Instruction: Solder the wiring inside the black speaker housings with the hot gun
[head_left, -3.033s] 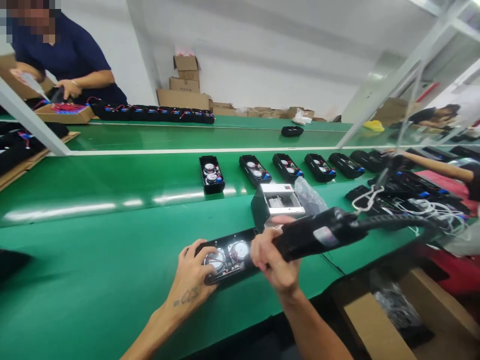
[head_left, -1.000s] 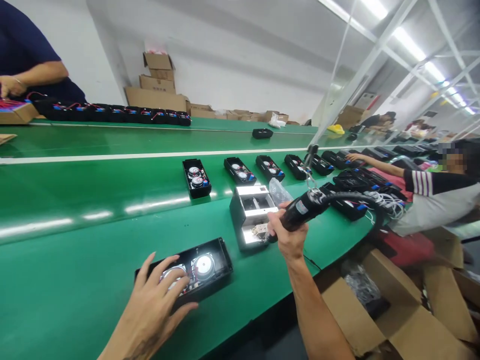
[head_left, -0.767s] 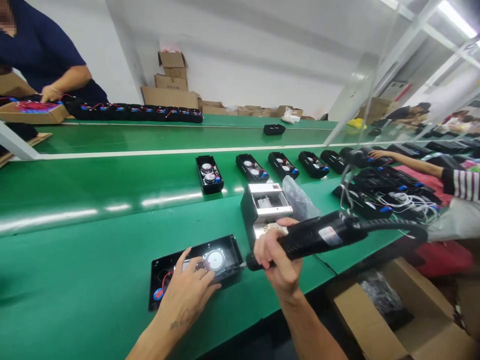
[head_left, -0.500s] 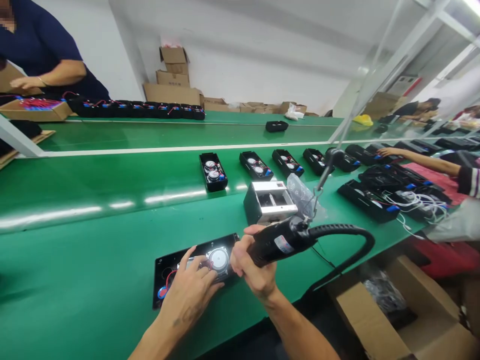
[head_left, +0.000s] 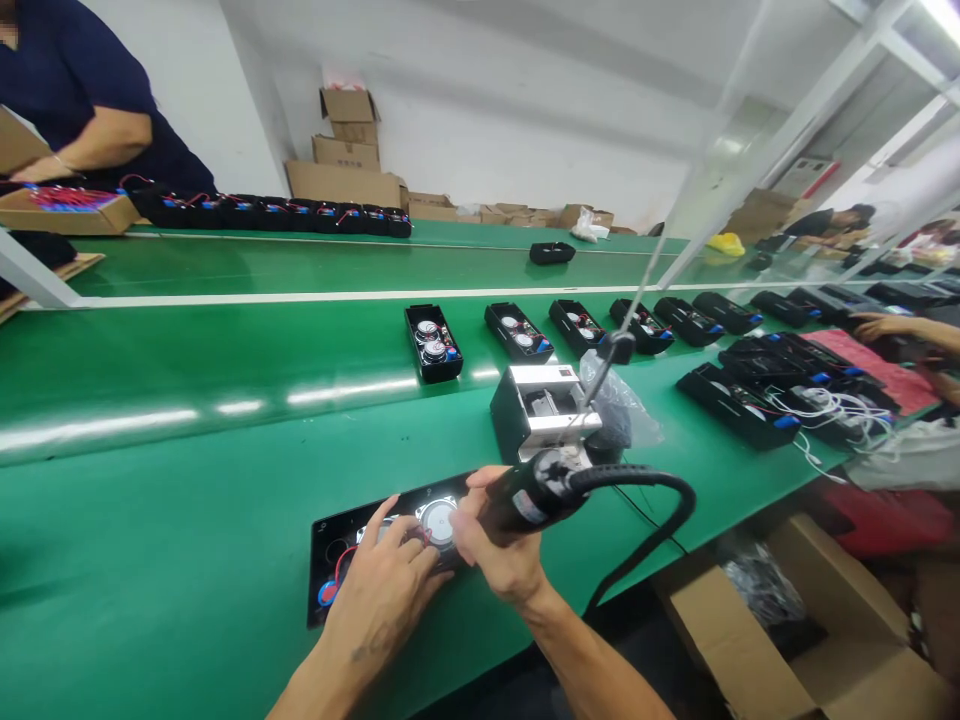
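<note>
My right hand (head_left: 501,545) is wrapped around a black electric screwdriver (head_left: 529,497), which hangs from a metal hook and has a thick black cable. The tool tilts down over the right end of a black speaker case (head_left: 321,545); its tip is hidden behind my fingers. Inside the case is a round white speaker (head_left: 438,521), with a blue-and-red round part (head_left: 328,593) and a red wire at the left end. My left hand (head_left: 397,565) lies across the case, index finger toward the far edge and thumb at the near side, gripping it and covering part of a second speaker.
Just beyond the case stands a silver-and-black screw feeder (head_left: 545,405), with a clear plastic bag (head_left: 626,395) beside it. Several open speaker cases (head_left: 433,343) line the green belt. White cables (head_left: 829,410) lie at right, near a co-worker's hand (head_left: 889,327). An open carton (head_left: 847,610) sits below.
The screwdriver's rear end and cable have swung left and slightly down, making the tool steeper. My left hand stays on the case. The co-worker's hand at right has moved rightward.
</note>
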